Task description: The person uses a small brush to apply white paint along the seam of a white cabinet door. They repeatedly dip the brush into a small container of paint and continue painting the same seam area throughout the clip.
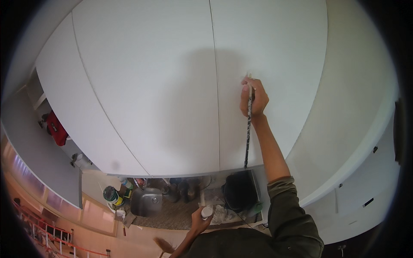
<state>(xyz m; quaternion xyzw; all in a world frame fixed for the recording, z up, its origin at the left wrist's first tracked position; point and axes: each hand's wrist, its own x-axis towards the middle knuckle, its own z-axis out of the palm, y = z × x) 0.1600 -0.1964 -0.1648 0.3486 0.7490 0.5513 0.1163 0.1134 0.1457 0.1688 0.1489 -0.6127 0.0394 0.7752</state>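
Note:
My right hand [258,98] is raised against a white cabinet door [284,58], gripping a thin rod-like tool, perhaps a slim brush. Its dark handle [247,135], spotted with white, hangs down from my fist. The tool's upper end is mostly hidden by my fingers, which are close to the door surface. Lower down, above the countertop [174,216], my left hand [197,221] holds a small white round container [206,212]. A narrow seam separates the right door from the wide white door [145,71] beside it, and a shadow falls across both.
Below the cabinets are a steel sink [146,202], a paint-stained bucket [111,195], a black bin-like object [241,190] and crumpled pale material [221,214]. On the left, an open cabinet door [42,154] juts out near a red bag [57,129]. Orange ladders [58,233] are at lower left.

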